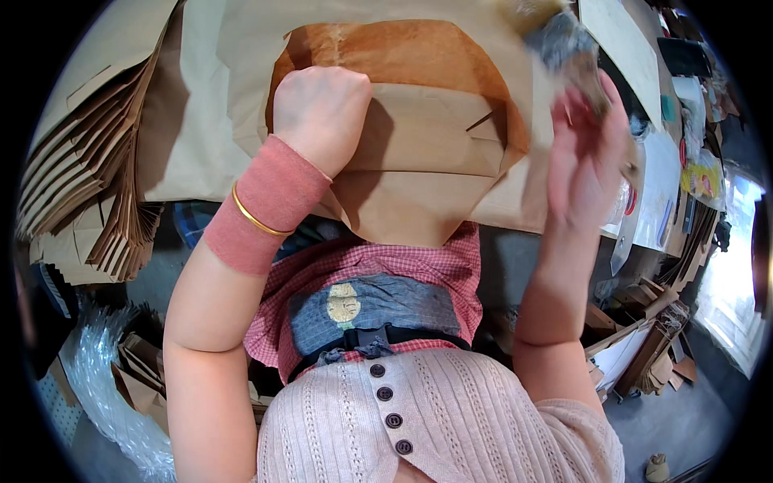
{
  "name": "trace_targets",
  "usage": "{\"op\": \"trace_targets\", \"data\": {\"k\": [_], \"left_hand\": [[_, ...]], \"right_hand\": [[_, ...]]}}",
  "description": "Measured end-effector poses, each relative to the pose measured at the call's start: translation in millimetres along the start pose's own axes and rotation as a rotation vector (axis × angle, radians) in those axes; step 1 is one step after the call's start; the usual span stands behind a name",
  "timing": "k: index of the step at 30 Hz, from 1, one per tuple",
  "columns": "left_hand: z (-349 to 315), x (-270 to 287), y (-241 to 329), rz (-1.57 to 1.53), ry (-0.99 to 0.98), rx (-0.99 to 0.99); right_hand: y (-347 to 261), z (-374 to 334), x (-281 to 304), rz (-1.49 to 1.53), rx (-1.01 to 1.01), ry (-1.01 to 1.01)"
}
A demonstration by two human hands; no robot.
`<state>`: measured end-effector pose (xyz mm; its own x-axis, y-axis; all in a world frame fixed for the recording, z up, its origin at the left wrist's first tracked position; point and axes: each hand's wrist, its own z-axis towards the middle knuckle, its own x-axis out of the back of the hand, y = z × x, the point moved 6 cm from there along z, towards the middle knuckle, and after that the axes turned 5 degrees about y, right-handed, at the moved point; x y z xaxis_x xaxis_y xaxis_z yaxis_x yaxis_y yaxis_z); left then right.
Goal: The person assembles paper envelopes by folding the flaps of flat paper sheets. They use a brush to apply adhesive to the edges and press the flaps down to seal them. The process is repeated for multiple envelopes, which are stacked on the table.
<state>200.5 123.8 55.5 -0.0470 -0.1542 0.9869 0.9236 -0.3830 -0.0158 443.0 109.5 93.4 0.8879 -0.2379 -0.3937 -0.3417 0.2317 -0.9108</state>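
My left hand [320, 113] is closed into a fist and presses down on a folded brown paper bag [427, 153] lying on the table in front of me. A darker, glossy brown patch shows on the bag's upper flap. A pink wristband and a gold bangle sit on that wrist. My right hand [586, 153], blurred by motion, is raised at the bag's right edge and grips the handle of a wide brush [555, 32] whose bristles point up and away from me.
A fanned stack of flat brown paper bags [88, 169] lies at the left. Large kraft sheets [201, 121] cover the table. White papers and small items [668, 153] crowd the right side. Cardboard pieces and bubble wrap [105, 378] lie on the floor.
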Motion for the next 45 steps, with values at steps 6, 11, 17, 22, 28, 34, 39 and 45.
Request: {"op": "trace_targets", "data": {"k": [6, 11, 17, 22, 28, 34, 39, 45], "left_hand": [[-0.7, -1.4, 3.0, 0.02, -0.022, -0.014], [-7.1, 23.0, 21.5, -0.107, -0.067, -0.209], [-70.8, -6.9, -83.7, -0.361, 0.377, 0.199], [-48.1, -42.1, -58.3, -0.102, 0.156, 0.123], [-55.2, -35.9, -22.1, -0.141, 0.16, 0.184], [-83.2, -24.6, -25.8, -0.257, -0.029, -0.083], [-27.8, -36.7, -45.5, -0.137, 0.085, -0.122], [-18.6, -42.4, -34.8, -0.073, 0.058, -0.196]], "right_hand": [[127.3, -1.7, -12.6, 0.575, -0.315, 0.01], [139.1, -12.7, -37.5, 0.928, -0.535, -0.171], [139.9, -14.8, -36.5, 1.053, -0.596, -0.297], [142.1, -13.7, -38.8, 1.019, -0.599, -0.319], [140.8, -13.8, -34.9, 0.949, -0.572, -0.358], [137.2, -19.1, -36.4, 0.865, -0.605, -0.375], [140.6, 21.1, -44.5, 0.823, -0.667, -0.346], [136.6, -22.1, -31.3, 0.678, -0.794, -0.279]]}}
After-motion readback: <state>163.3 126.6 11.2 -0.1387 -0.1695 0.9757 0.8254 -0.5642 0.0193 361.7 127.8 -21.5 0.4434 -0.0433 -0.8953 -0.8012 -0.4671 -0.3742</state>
